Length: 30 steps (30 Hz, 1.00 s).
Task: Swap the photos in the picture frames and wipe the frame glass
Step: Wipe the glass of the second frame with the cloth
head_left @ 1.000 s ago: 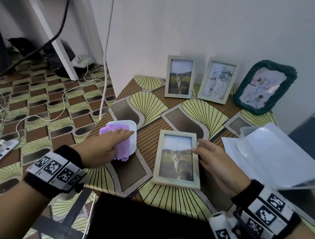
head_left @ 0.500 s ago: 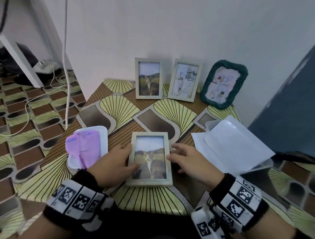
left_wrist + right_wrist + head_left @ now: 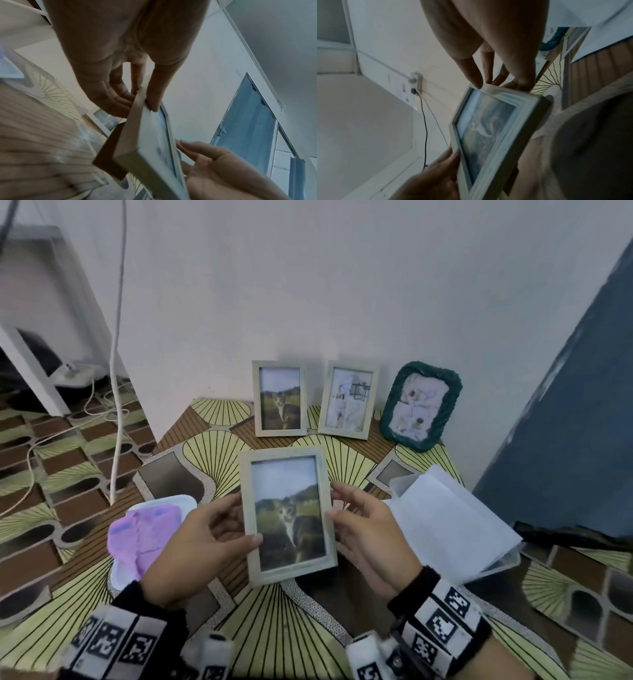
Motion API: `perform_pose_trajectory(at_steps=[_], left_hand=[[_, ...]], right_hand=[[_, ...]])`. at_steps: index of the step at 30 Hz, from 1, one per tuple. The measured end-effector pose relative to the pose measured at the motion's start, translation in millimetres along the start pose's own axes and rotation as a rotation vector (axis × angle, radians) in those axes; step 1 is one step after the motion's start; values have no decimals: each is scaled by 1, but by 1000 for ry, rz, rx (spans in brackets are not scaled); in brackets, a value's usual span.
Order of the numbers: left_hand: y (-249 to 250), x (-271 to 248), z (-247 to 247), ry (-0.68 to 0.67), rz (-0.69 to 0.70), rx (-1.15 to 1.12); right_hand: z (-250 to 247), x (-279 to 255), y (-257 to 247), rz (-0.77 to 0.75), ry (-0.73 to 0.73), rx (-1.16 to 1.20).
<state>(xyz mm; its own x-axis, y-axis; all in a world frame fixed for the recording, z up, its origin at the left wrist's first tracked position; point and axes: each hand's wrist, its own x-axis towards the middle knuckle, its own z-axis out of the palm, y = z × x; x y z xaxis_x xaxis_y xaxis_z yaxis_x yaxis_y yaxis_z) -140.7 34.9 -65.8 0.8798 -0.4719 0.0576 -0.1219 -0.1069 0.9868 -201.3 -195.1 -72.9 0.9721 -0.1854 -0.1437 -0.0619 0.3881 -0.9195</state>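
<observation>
A pale wooden picture frame (image 3: pixel 287 514) with a cat photo is lifted off the patterned table, glass toward me. My left hand (image 3: pixel 219 529) grips its left edge, thumb on the front and fingers behind. My right hand (image 3: pixel 356 529) pinches the right edge the same way. The left wrist view shows the frame (image 3: pixel 150 155) edge-on under my thumb; the right wrist view shows the frame (image 3: pixel 489 135) face-on. A purple cloth (image 3: pixel 144 534) lies on a white tray (image 3: pixel 178 502) to the left.
Against the wall stand a second cat-photo frame (image 3: pixel 279 398), a light frame with a drawing (image 3: pixel 348 404) and a green frame (image 3: pixel 421 407). A clear plastic folder (image 3: pixel 445 518) lies at the right. Cables (image 3: pixel 116 350) hang and trail at the left.
My left hand left the purple cloth and came to the frame. Both hands then raised the frame off the table, tilting it up toward me.
</observation>
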Motion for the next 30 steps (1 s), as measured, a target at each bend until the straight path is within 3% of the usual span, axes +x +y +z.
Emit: perform_pose_trajectory(at_steps=[5,11,16,21,26,30], left_hand=[[8,16,4,63,15,-264],[32,35,1,81,38,-437],[45,44,-4,26,44,-436],[51,49,-11,-13,87,-372],[51,55,-23,69,91,-215],[39,59,-34,138,-3,-111]], right_hand=[[11,20,-25,-17,-22,175],[22,32,-48,-19,-119,148],[30,40,-60,-32,-212,141],[41,50,-61,-109,-191,143],[52,65,-51,-130,-136,149],[66,84,-43,-87,-152,89]])
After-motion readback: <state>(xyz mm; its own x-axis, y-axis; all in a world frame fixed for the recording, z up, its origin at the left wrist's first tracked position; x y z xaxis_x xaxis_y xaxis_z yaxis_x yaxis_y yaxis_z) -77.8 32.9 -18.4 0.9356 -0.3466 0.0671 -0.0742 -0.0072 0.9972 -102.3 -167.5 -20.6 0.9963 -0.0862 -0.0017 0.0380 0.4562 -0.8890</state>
